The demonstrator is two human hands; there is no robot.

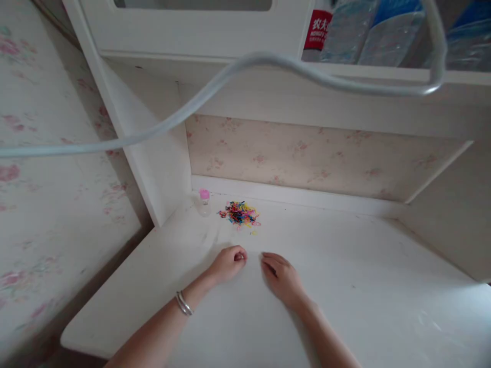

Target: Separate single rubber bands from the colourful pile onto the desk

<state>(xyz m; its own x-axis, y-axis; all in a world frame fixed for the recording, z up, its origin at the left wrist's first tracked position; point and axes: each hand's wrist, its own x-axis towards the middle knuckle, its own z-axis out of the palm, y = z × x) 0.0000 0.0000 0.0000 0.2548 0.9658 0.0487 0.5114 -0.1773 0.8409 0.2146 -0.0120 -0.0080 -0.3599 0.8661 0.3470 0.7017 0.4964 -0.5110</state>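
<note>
My left hand, with a silver bangle on its wrist, is closed just above the white tabletop. Its thumb and fingers curl together, and anything between them is too small to make out. To its right, my right hand rests low over the table with bent fingers and its tips pressed close together. Whatever those tips may hold is hidden. The two hands are a short gap apart. Beyond them lies a loose pile of small multicoloured rubber bands, with a yellow band lying apart in front.
A small clear bottle with a pink cap stands left of the pile. The white desk has a shelf unit above it, holding packs of bottled water. A pale cable crosses the upper view.
</note>
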